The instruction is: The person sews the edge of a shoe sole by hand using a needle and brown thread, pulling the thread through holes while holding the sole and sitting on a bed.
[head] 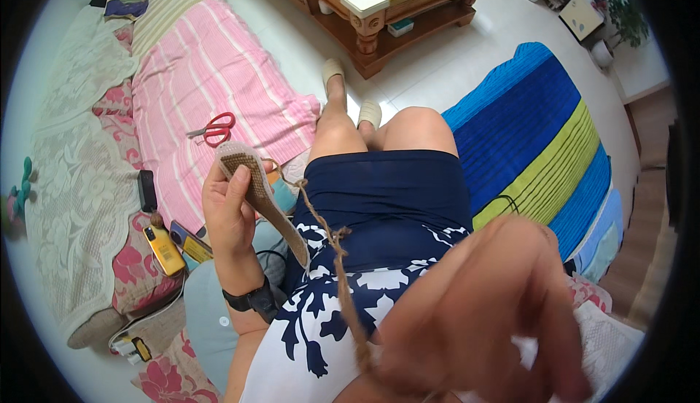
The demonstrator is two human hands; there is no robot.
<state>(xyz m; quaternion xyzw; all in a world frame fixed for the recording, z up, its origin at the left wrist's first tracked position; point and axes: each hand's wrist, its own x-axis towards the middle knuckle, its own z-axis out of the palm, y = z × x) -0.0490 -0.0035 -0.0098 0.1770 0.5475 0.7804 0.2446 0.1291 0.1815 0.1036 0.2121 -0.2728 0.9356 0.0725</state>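
My left hand [227, 206] holds a shoe sole [260, 198] upright, the thumb pressed on its brown woven-looking face. A pale, translucent rim edges the sole. From behind its upper part comes a brown twine [314, 211], with a small tangle partway along. The twine runs down across my lap to my right hand [481, 304], which is large and blurred close to the camera. The fingers of that hand appear closed on the twine; the exact grip is hidden by blur. Red-handled scissors [210, 128] lie just beyond the sole, on the pink striped cover [186, 75].
A yellow phone [164, 250], a dark box-like object [146, 191] and a power strip [131, 350] are at my left. A blue and green striped cloth [525, 124] lies at my right. Ahead stands a carved wooden coffee table [366, 42] on the tiled floor.
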